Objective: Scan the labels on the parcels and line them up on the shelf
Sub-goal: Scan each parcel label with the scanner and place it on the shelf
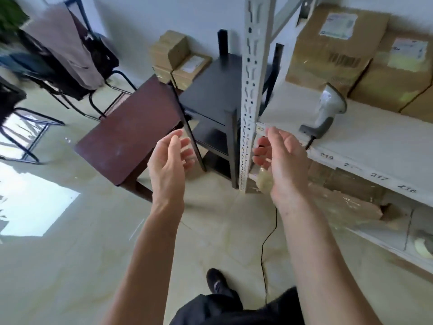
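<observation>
Two parcels (337, 41) already stand side by side at the far right of the shelf (379, 146) with the scanner (326, 109) laid near them, while more boxes (180, 57) wait far left and both hands, left (169, 160) and right (281, 160), hang loose, holding nothing.

The parcels (337, 43) on the shelf (375, 137) at right are matt brown cardboard with paper labels and strips of clear glossy tape. The shelf board looks matt, off-white and slightly rough; its upright post (251, 90) is grey painted metal with punched slots. The scanner (328, 106) is smooth grey plastic. The near worktop (131, 137) is reddish-brown wood with a dull sheen, the far stand (210, 90) matt black. The floor (93, 254) is smooth and glossy
</observation>
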